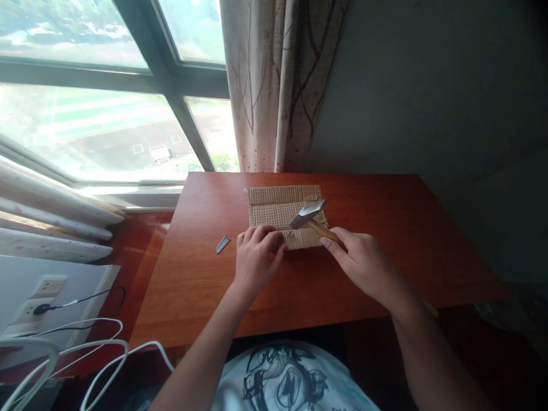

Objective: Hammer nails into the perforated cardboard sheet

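In my right hand (357,254) I hold a hammer (308,213) by its wooden handle. Its metal head hovers over a piece of cardboard (278,214) dotted with rows of small holes. My left hand (259,251) rests at the cardboard's front left, fingers curled and thumb close to the fingertips. Whatever sits between those fingertips is too small to make out. Beside them, a few short metal nails (291,233) show on the cardboard under the hammer head. A small bundle of nails (222,244) lies on the wood left of my left hand.
The reddish-brown wooden table (385,205) stands against a wall and beside a window (107,125). A patterned curtain (257,85) hangs behind it. At the lower left are a wall socket (36,305) with a black plug and looping white cables (107,365).
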Motion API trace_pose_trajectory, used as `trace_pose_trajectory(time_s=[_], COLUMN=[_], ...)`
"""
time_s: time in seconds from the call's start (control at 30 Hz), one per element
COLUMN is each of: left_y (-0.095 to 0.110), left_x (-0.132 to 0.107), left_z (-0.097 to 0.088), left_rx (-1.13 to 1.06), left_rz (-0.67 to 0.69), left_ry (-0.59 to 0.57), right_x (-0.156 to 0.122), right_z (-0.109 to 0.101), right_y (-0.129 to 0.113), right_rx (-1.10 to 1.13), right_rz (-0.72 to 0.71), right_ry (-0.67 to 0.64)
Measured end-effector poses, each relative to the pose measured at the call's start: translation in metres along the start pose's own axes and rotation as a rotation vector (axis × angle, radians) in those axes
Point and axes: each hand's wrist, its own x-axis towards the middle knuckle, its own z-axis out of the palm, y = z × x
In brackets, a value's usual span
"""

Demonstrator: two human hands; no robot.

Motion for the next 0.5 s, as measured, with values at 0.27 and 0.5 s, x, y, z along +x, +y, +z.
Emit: trace_pose_trajectory(time_s=[0.27, 0.5], left_y=[-0.002, -0.002], left_x=[-0.001, -0.001], left_z=[0.003, 0.003], left_rx=[-0.020, -0.032], left_rz=[-0.014, -0.020], left_ry=[0.010, 0.015], right_x=[0.004, 0.003], right_z=[0.007, 0.011], right_y=[-0.002, -0.002], right_rx=[-0.003, -0.029], right_rz=[-0.004, -0.001], right_ry=[-0.046, -0.052])
